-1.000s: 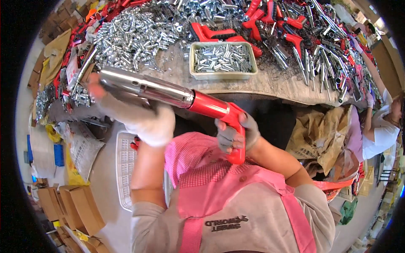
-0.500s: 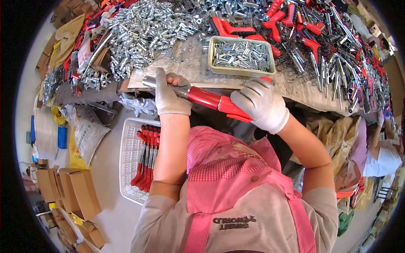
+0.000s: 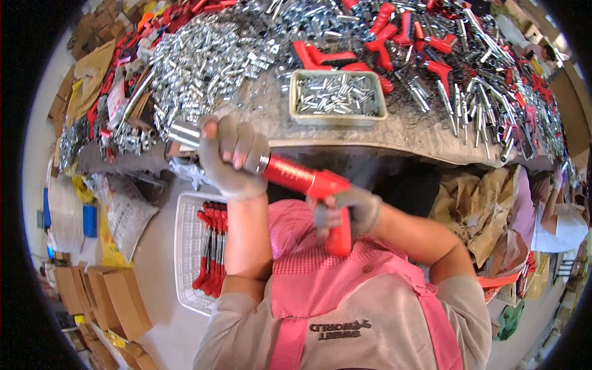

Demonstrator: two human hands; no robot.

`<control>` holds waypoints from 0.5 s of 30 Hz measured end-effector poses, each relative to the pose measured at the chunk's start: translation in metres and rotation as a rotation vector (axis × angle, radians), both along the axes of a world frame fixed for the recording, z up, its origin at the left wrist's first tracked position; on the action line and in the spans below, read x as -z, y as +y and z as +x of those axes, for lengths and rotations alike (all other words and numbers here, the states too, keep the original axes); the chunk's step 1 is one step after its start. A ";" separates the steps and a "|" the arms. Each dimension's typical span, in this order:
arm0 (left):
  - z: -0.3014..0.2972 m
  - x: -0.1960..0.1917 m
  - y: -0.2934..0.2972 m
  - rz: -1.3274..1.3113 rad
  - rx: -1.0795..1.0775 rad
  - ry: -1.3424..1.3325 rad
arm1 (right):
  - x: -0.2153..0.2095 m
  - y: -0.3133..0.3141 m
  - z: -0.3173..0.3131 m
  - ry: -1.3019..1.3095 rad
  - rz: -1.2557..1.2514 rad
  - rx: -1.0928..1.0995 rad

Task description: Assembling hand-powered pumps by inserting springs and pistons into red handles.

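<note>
I hold a red pistol-shaped tool (image 3: 297, 176) with a silver metal barrel in front of my chest, just below the table edge. My left hand (image 3: 231, 155), in a grey glove with worn fingertips, wraps around the barrel near its silver end. My right hand (image 3: 346, 211), also gloved, grips the red handle that points down toward my pink apron. The tool lies tilted, its barrel end up to the left.
A beige tray (image 3: 338, 116) of small metal pins sits on the grey worktable (image 3: 419, 132), among heaps of silver parts (image 3: 203, 61) and red handles (image 3: 431, 49). A white basket (image 3: 188, 259) with finished red tools stands on the floor at left, by cardboard boxes (image 3: 105, 296). Another person (image 3: 558, 216) sits at right.
Both hands pulled the tool from the table edge down toward my chest. My right hand shifted from the tool's body to its handle, and my left hand now wraps the barrel.
</note>
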State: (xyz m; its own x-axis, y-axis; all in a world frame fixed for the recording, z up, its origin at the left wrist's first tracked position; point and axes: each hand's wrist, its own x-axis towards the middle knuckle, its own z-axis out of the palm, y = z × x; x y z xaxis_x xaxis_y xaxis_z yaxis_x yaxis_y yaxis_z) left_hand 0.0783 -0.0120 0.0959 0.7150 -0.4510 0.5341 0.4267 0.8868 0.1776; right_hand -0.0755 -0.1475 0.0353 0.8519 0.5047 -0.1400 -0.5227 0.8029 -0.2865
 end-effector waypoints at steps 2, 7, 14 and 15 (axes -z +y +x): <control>0.002 -0.020 -0.007 0.058 -0.024 -0.236 | 0.006 0.021 -0.002 -0.082 0.173 0.023; -0.003 -0.015 0.001 0.599 -0.316 0.399 | -0.008 0.004 0.004 -0.335 -0.772 0.431; -0.004 -0.016 -0.003 0.173 0.062 -0.087 | -0.006 0.009 0.005 -0.399 -0.467 0.194; -0.015 -0.022 -0.012 0.457 -0.197 0.171 | -0.009 0.002 0.003 -0.536 -1.164 0.464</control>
State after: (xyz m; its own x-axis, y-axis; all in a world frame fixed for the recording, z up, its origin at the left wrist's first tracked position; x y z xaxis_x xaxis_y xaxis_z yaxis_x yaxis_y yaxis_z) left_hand 0.0632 -0.0241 0.1182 0.8695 -0.4588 0.1828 0.3163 0.8015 0.5075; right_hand -0.0722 -0.1456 0.0448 0.9931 -0.0225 0.1150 0.1156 0.0289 -0.9929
